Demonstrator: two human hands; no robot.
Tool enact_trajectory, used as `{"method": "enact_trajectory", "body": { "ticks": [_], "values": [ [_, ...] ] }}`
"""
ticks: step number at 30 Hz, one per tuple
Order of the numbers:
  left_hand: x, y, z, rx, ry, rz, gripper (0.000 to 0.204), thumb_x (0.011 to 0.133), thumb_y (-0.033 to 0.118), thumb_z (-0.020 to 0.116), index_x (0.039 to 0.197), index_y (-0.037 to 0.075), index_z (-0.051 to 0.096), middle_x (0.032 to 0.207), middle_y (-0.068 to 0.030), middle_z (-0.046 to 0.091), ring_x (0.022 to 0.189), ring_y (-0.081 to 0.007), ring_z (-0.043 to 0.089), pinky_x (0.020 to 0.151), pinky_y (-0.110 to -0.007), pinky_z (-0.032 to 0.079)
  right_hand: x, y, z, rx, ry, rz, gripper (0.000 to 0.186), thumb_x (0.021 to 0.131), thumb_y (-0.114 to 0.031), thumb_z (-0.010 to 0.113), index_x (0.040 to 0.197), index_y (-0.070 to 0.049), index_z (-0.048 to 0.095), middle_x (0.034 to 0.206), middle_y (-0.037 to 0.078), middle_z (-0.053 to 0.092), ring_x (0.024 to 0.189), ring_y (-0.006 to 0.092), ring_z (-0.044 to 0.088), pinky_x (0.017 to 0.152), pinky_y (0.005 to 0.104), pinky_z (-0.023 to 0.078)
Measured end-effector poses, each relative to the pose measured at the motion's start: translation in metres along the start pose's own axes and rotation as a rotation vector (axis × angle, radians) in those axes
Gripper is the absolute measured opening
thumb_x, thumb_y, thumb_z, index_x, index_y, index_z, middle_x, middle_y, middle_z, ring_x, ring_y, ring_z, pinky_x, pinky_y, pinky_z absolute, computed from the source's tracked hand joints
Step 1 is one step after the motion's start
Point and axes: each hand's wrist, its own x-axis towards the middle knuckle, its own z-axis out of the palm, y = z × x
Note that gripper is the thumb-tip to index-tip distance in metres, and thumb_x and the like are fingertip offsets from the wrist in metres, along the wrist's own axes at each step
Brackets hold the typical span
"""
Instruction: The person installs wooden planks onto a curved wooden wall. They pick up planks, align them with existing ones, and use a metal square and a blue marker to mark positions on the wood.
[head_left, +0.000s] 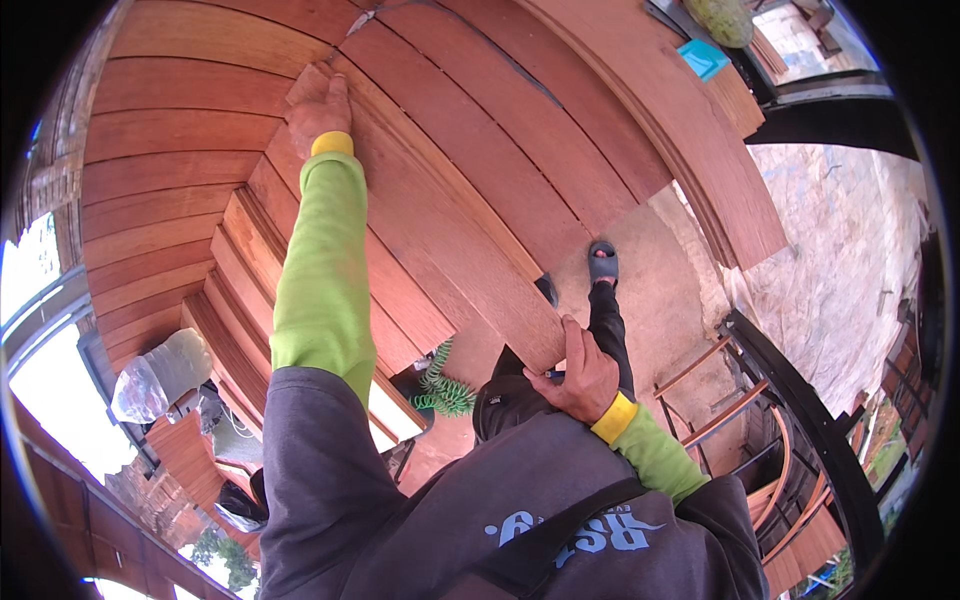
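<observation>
A long reddish-brown wooden board point(452, 242) runs diagonally from the upper middle down toward my body. My left hand point(316, 118) grips its far end, the arm stretched forward in a green sleeve with a yellow cuff. My right hand point(584, 378) holds the near end, fingers and thumb on the board's edges, beside my hip. Under and around the board lie rows of similar planks point(500, 110), with several more boards point(238, 262) layered at the left.
A long plank point(735, 220) projects at the right. A green coiled hose point(445, 385) lies below. A plastic container point(165, 375) sits at left, a teal object point(702, 60) at upper right. A dark-framed rack point(750, 420) stands lower right. My sandalled foot point(603, 262) rests on concrete.
</observation>
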Motion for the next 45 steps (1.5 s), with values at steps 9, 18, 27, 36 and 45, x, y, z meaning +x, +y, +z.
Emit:
{"method": "enact_trajectory", "body": {
  "ticks": [9,18,27,36,45],
  "values": [
    [-0.012,-0.005,0.005,-0.139,0.085,-0.044,0.081,0.086,0.059,0.048,0.127,-0.009,0.036,0.123,-0.0283,0.052,0.106,-0.0426,0.057,0.089,-0.049,0.046,0.007,-0.006,-0.005,-0.061,-0.026,-0.014,0.078,0.065,-0.042,0.077,0.116,0.009,0.047,0.082,0.015,0.055,0.062,0.0263,0.061,0.049,0.0322,0.051],
    [-0.042,0.004,-0.004,-0.158,0.061,-0.044,0.062,0.09,0.052,0.046,0.117,-0.003,0.04,0.12,-0.0261,0.05,0.104,-0.043,0.057,0.084,-0.05,0.048,0.017,-0.006,-0.021,-0.045,-0.143,-0.065,0.081,0.069,-0.045,0.076,0.12,0.008,0.043,0.09,0.018,0.057,0.068,0.0302,0.063,0.055,0.0347,0.053],
    [-0.042,0.001,-0.004,-0.107,0.071,-0.056,0.068,0.09,0.048,0.049,0.126,-0.008,0.036,0.11,-0.0191,0.052,0.1,-0.0345,0.058,0.076,-0.043,0.053,0.121,-0.009,-0.062,0.76,-0.157,0.242,0.036,0.093,-0.02,0.044,0.117,0.005,0.051,0.099,0.014,0.058,0.078,0.0155,0.054,0.068,0.0261,0.046],
    [-0.044,0.001,0.003,-0.19,0.131,-0.021,0.067,0.09,0.048,0.049,0.127,-0.008,0.036,0.113,-0.0235,0.052,0.098,-0.0387,0.059,0.078,-0.046,0.051,0.398,-0.055,0.039,0.562,0.084,-0.159,0.037,0.097,-0.028,0.045,0.089,0.003,0.062,0.071,0.007,0.064,0.061,0.0162,0.06,0.059,0.0296,0.048],
    [-0.04,-0.002,0.001,-0.178,0.109,-0.033,0.069,0.089,0.046,0.051,0.128,-0.009,0.036,0.112,-0.0236,0.052,0.101,-0.0376,0.057,0.078,-0.044,0.051,0.473,-0.065,0.094,0.573,-0.037,-0.311,0.014,0.09,-0.011,0.056,0.091,0.001,0.063,0.075,0.01,0.066,0.068,0.015,0.065,0.064,0.0278,0.05]
  ]
}}
